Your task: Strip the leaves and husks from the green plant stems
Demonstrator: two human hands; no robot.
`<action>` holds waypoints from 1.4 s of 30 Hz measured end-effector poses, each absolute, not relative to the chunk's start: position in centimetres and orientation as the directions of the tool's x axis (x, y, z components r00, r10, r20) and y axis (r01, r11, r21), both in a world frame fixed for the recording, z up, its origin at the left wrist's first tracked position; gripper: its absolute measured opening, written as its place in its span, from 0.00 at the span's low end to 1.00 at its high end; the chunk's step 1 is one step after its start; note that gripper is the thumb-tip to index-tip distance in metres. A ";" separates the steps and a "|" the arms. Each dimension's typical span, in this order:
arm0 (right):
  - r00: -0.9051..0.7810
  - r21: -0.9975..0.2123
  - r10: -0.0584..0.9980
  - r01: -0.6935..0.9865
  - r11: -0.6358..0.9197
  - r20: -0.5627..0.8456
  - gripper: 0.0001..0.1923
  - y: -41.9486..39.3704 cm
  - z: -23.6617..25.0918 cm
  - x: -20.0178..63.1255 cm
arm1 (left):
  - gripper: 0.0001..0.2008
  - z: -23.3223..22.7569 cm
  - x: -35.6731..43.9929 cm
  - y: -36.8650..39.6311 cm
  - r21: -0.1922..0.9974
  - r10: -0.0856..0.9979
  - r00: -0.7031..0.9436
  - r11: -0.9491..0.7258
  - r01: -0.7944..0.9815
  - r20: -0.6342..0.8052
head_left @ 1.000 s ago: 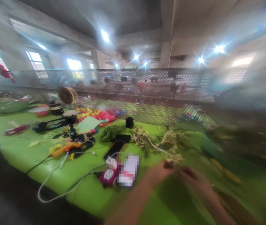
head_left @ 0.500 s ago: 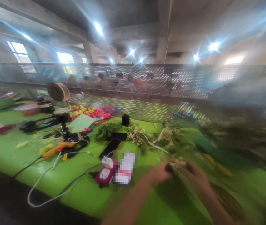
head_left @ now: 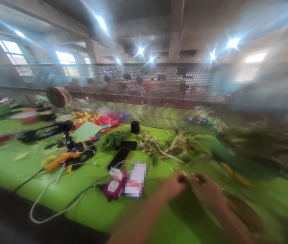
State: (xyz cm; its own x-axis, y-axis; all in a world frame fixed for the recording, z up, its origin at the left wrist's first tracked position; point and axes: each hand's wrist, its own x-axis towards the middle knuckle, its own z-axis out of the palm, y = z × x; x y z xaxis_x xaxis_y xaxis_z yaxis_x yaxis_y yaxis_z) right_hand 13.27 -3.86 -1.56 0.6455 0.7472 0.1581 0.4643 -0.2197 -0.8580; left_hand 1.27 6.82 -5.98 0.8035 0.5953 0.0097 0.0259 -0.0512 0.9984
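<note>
My left hand (head_left: 176, 185) and my right hand (head_left: 207, 190) are close together above the right part of the green table (head_left: 88, 206). Both have their fingers closed around a small pale green plant-like piece (head_left: 190, 175), blurred and mostly covered by the fingers. A faint pale strip seems to trail from it along my right forearm. Just beyond the hands lie a bundle of pale leafy sprigs (head_left: 183, 144) and a heap of whitish-green sprigs (head_left: 147, 142). Beside my right wrist is a brownish bundle of thin stems (head_left: 245, 211).
Left of my hands are a phone (head_left: 119, 158), a purple power block (head_left: 114, 186) with a white cable, and a blurred-out white packet (head_left: 135, 181). Farther back stand a fan (head_left: 59, 97), pink petals (head_left: 108, 120) and a perforated metal screen (head_left: 159, 84). Dark foliage (head_left: 268, 145) is piled at right.
The hands remain together, with the right hand turned slightly. The pale strip that hung plainly below the fingers shows less now. The whole view has shifted slightly.
</note>
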 end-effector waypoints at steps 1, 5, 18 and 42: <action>0.644 -0.851 0.748 0.474 -0.225 0.161 0.16 -3.8 -1.6 13.2 | 0.09 -5.8 1.2 6.7 0.999 0.598 0.801 -0.045 0.018 0.012; 0.676 -0.897 0.730 0.378 -0.229 0.099 0.19 -3.8 -1.5 13.3 | 0.13 -5.0 1.0 6.5 0.999 0.584 0.811 -0.013 -0.045 0.044; 0.624 -0.969 0.781 0.188 -0.163 -0.010 0.20 -4.0 -3.4 14.4 | 0.15 -5.1 0.9 6.1 0.992 0.565 0.821 0.039 -0.122 0.079; 0.302 -0.575 0.935 0.805 -0.147 0.184 0.14 -3.4 -5.6 15.7 | 0.16 2.6 1.2 19.9 0.983 0.989 0.133 -0.032 -0.180 0.056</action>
State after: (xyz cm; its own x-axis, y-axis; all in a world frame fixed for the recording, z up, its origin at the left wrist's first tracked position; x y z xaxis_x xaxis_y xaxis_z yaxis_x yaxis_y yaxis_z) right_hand 15.68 -3.41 -5.59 0.3017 0.9355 0.1839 0.8050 -0.1466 -0.5749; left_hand 1.16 19.88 2.59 0.1331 0.9895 0.0565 -0.1804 -0.0318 0.9831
